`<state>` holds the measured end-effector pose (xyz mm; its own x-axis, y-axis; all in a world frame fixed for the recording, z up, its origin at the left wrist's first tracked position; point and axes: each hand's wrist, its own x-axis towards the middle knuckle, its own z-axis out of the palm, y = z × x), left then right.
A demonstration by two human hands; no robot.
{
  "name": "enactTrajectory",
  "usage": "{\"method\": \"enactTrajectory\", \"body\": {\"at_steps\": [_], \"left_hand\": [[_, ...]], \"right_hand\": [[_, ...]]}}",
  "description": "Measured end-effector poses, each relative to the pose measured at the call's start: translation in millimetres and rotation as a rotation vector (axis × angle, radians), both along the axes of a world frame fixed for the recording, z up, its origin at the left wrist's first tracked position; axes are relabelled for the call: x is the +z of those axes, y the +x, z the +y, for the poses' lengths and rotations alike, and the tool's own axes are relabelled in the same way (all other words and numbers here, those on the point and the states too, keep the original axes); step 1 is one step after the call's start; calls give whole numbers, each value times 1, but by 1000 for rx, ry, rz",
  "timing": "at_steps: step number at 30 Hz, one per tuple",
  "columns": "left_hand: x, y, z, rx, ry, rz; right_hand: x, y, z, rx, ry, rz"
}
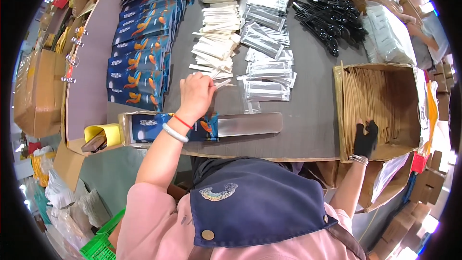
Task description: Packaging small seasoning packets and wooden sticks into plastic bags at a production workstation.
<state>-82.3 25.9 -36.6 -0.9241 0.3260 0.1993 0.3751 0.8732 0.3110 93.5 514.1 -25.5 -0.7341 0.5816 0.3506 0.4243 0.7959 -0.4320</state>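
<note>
My left hand (195, 95) reaches over the table with its fingers closed on a slim white strip (222, 84). It is at the near end of a long pile of similar white strips (214, 43). Below the wrist, blue pouches with orange fish pictures (149, 126) lie in a shiny metal tray (250, 124). My right hand (366, 139), in a black glove with bare fingertips, is in an open cardboard box (339, 110). Its thumb and a finger are apart against a tight row of thin brown flat pieces (368, 91).
Rows of overlapping blue pouches (137, 62) line the table's left side. Clear flat packets (267, 70) lie in a column beside the white strips. Black wrapped utensils (332, 17) are heaped at the back right, near bagged white goods (390, 33). A yellow holder (111, 135) sits left of the tray.
</note>
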Motion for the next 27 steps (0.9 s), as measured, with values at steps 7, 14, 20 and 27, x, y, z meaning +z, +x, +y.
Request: {"method": "enactTrajectory", "body": {"at_steps": [7, 14, 20, 27], "left_hand": [[-2, -14, 96, -242, 232, 94], [-6, -40, 117, -180, 25, -67], [-3, -42, 102, -216, 327, -232], [43, 34, 51, -392, 168, -511]], "right_hand": [[-19, 16, 42, -54, -151, -344], [-15, 13, 23, -131, 71, -378], [13, 17, 0, -328, -103, -50], [28, -3, -76, 225, -160, 1]]}}
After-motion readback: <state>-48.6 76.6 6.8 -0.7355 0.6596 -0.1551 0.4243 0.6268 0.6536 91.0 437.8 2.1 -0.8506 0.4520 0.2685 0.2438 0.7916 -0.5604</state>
